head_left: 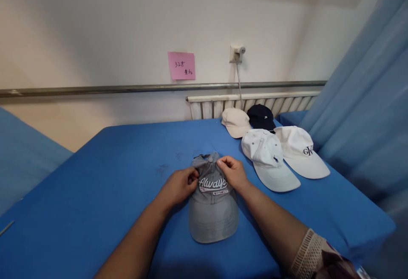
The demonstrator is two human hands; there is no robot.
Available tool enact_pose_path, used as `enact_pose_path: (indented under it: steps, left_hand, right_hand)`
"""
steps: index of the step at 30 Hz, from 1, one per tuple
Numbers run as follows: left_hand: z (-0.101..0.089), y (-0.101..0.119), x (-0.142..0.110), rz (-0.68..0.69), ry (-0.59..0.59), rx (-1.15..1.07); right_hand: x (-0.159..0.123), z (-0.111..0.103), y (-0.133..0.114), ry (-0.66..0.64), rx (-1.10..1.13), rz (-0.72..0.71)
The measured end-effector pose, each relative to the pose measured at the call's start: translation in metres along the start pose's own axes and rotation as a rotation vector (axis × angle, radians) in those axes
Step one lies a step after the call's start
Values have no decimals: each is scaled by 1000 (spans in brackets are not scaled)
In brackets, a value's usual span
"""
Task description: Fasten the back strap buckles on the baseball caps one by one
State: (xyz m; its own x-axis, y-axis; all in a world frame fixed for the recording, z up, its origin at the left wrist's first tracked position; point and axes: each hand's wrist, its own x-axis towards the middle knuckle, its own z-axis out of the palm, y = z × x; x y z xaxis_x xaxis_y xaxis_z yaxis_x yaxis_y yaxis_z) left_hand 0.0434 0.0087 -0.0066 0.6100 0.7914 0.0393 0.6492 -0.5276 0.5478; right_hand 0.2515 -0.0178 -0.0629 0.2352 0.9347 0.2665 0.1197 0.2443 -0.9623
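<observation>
A grey baseball cap (pixel 213 204) with white "Always" lettering lies on the blue table (pixel 105 185), its brim pointing toward me. My left hand (pixel 179 184) pinches the left side of its crown. My right hand (pixel 232 172) pinches the right side of the crown near the top button. Both hands grip the cap's fabric; the crown looks flattened.
Several other caps sit at the back right: a white cap (pixel 267 156) with a small logo, a white cap (pixel 301 149) with black letters, a beige cap (pixel 236 122) and a dark navy cap (pixel 261 116). Behind are a radiator (pixel 255 102), a pink note (pixel 181 65) and blue curtain (pixel 366 100).
</observation>
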Motion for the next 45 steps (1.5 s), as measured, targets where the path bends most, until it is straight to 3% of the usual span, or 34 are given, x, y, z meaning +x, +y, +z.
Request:
enact_pose_path:
  steps: [4,8,10,23,30,33,37,45]
  left_hand:
    - [-3,3,-2,-12,60,-12]
    - [-2,6,-7,-25,286,-57]
    - [0,5,-9,-32,343,-85]
    - [8,-1,-10,-33,258,-132]
    - [6,3,-17,32,362,-219]
    - [4,3,-18,75,462,-254]
    - [3,5,-14,163,553,-151]
    - [4,16,8,311,408,36]
  right_hand:
    - [2,-3,-1,28,1,19]
    - [4,-8,-2,107,1,25]
    - [4,-9,-1,105,2,27]
    - [0,-2,5,70,-24,-70]
    - [-4,-3,-3,38,2,-94]
    - [-6,-1,-4,-6,4,-109]
    - [-10,4,-4,-43,-28,-121]
    - [-12,5,-9,-82,-93,-250]
